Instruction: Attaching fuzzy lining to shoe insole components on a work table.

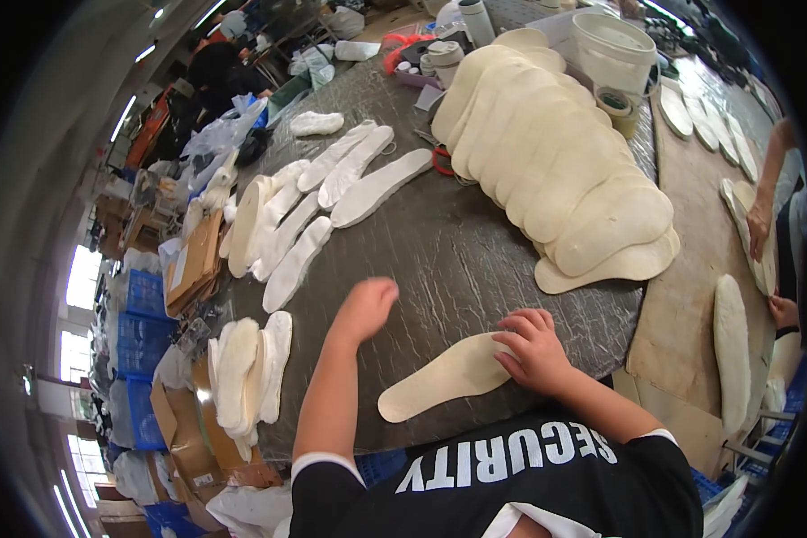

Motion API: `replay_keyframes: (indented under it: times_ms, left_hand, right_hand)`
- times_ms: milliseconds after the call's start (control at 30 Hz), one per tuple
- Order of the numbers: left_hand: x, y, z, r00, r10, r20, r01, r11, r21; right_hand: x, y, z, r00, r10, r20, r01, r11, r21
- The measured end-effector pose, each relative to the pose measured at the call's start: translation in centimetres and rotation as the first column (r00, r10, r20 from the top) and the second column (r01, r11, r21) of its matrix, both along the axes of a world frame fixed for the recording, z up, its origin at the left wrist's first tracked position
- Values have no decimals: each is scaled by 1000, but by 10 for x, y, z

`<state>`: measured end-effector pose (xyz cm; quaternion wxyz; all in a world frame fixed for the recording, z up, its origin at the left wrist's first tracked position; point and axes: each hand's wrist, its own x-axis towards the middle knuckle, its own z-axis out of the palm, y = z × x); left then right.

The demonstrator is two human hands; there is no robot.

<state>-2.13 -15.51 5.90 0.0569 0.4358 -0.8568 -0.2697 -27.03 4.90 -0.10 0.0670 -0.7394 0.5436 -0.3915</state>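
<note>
A single beige insole (439,377) lies flat on the dark table (457,260) close to me. My right hand (533,345) presses its fingers on the right end of that insole. My left hand (365,308) hovers over bare table a little to the left, fingers together, holding nothing. Further out, a long overlapping row of beige insoles (556,161) runs across the table. White padded insoles (332,197) lie in rows at the left, and a small stack of white insoles (247,372) sits at the table's near left edge.
A white bucket (614,49), tape rolls (614,100) and small containers stand at the far end. Another person's hands (762,224) work at a brown board (690,269) with more insoles on the right. Cardboard boxes (197,260) and blue crates (143,314) crowd the left.
</note>
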Motion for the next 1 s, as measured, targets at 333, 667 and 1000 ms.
replay_keyframes:
  times_ms: [333,667,1000]
  left_hand:
    - [-38,-156,-52,858,317,404,-17,803,-596]
    - [-80,-7,-6,841,475,-258,98,334,937]
    - [-56,39,-35,760,414,-502,93,695,713]
  right_hand:
    - [-4,-7,-11,981,-80,174,68,995,74]
    - [-13,-9,-3,982,-27,186,5,993,121]
    - [7,-12,0,863,-295,411,151,926,347]
